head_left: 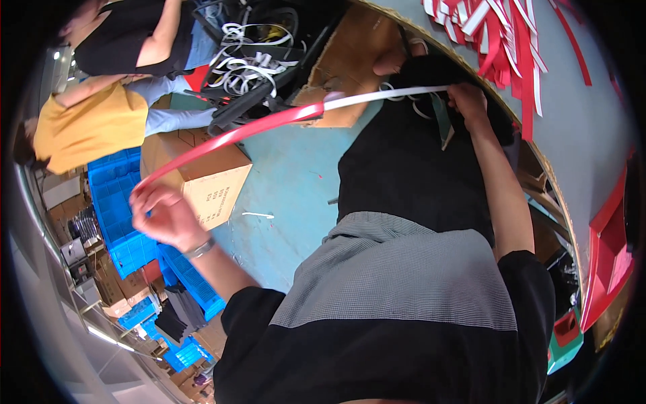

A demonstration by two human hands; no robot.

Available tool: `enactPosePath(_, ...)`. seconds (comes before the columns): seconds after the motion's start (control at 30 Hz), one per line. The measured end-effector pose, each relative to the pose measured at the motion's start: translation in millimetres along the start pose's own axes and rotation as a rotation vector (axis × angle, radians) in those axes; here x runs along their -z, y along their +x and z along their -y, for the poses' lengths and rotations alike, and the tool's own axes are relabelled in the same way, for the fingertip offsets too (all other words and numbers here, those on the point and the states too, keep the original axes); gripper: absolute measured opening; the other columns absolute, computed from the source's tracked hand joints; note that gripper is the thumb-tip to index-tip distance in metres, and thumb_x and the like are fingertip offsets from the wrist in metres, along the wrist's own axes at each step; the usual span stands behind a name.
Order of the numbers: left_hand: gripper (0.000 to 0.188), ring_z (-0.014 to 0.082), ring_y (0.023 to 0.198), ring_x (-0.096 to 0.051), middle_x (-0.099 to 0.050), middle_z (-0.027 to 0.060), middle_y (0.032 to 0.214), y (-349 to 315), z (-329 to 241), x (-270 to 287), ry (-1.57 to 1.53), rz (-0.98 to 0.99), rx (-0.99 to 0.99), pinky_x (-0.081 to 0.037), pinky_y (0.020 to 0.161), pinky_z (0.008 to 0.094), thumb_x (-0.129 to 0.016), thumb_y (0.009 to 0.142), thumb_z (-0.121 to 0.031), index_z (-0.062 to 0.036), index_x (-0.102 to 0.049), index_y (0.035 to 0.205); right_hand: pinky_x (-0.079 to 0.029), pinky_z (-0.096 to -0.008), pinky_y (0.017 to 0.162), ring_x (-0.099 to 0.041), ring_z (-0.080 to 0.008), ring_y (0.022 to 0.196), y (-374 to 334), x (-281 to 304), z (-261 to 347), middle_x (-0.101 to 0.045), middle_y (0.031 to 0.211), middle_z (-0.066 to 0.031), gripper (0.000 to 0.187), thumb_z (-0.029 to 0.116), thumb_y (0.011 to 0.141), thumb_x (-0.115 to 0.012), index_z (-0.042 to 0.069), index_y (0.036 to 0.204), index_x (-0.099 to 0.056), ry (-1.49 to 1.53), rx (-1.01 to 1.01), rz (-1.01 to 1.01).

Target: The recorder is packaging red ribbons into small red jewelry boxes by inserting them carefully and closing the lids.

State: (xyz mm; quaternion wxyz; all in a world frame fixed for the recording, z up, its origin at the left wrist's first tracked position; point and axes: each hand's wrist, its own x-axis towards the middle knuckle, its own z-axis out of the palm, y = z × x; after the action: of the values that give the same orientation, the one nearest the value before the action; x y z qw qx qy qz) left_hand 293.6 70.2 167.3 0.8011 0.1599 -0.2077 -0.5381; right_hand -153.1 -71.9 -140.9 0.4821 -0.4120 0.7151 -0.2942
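Note:
A long, narrow strip [235, 135] is stretched in a shallow arc between my two hands. Its left stretch is glossy red, while the part towards the right is white. Thumb and fingertips of my left hand [165, 215] pinch the red end, far out to the left. At the other end, beside the table edge, my right hand [467, 104] is closed around the white part. Dark cloth [417, 168] and a grey checked garment [397, 269] cover my lap below the strip. Thin pale loops and a dark green piece [444, 121] hang near my right hand.
Red and white strips [498, 47] lie heaped on the grey table [572, 148] at right. A carton [229, 182] and blue crates [114, 209] stand left. Tangled white strips [242, 74] fill a black container beyond. Two people, one in yellow [94, 128], are at far left.

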Motion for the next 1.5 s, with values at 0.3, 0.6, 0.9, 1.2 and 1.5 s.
enactPosePath(0.3, 0.015, 0.0149, 0.072, -0.055, -0.059, 0.0094, 0.086, -39, -123, -78, 0.148, 0.167, -0.246, -0.049, 0.065, 0.0256, -0.058, 0.075, 0.007, 0.0038, -0.055, 0.089, -0.05, -0.0459, 0.08, -0.064, -0.0373, 0.087, 44, -16, -11, -0.065, 0.09, -0.0231, 0.03, 0.028, 0.076, -0.062, 0.0, 0.085, -0.067, -0.947, 0.401, -0.103)
enactPosePath(0.6, 0.012, 0.0159, 0.062, -0.061, -0.063, 0.013, 0.078, -22, 71, -72, 1.082, 0.127, 0.187, -0.05, 0.052, 0.0278, -0.063, 0.081, -0.01, 0.0004, -0.056, 0.082, -0.049, -0.0362, 0.075, -0.061, -0.0263, 0.089, -139, -16, 140, -0.061, 0.102, -0.0121, 0.031, 0.014, 0.071, -0.074, 0.007, 0.099, -0.061, 0.06, 0.882, 0.357)
enactPosePath(0.9, 0.005, 0.0105, 0.064, -0.059, -0.063, 0.0083, 0.076, 1, 198, -102, 0.966, 0.464, 0.641, -0.049, 0.057, 0.0222, -0.059, 0.083, -0.001, 0.0036, -0.058, 0.083, -0.043, -0.0378, 0.085, -0.058, -0.0266, 0.1, -173, 15, 159, -0.064, 0.082, -0.0032, 0.017, 0.005, 0.069, -0.073, 0.006, 0.081, -0.061, 0.388, 1.116, -0.016)
enactPosePath(1.2, 0.016, 0.0132, 0.081, -0.057, -0.061, 0.0061, 0.091, 128, 436, -193, 1.29, 1.098, -0.015, -0.048, 0.069, 0.0261, -0.066, 0.08, -0.005, 0.0002, -0.059, 0.093, -0.047, -0.0244, 0.063, -0.059, -0.0101, 0.069, -163, 19, 120, -0.06, 0.078, -0.0055, 0.01, 0.005, 0.084, -0.061, 0.001, 0.085, -0.051, 0.85, 0.583, 0.41)
enactPosePath(1.5, 0.082, 0.0336, 0.107, -0.048, -0.052, 0.0179, 0.113, 152, 624, -234, 1.934, 1.373, -0.47, -0.041, 0.088, 0.0439, -0.076, 0.052, -0.035, -0.0053, -0.043, 0.122, -0.05, -0.023, 0.061, -0.062, -0.0121, 0.068, -166, 45, 113, -0.061, 0.079, -0.0068, 0.01, -0.002, 0.082, -0.062, 0.0, 0.086, -0.053, 0.985, 0.543, 0.484)
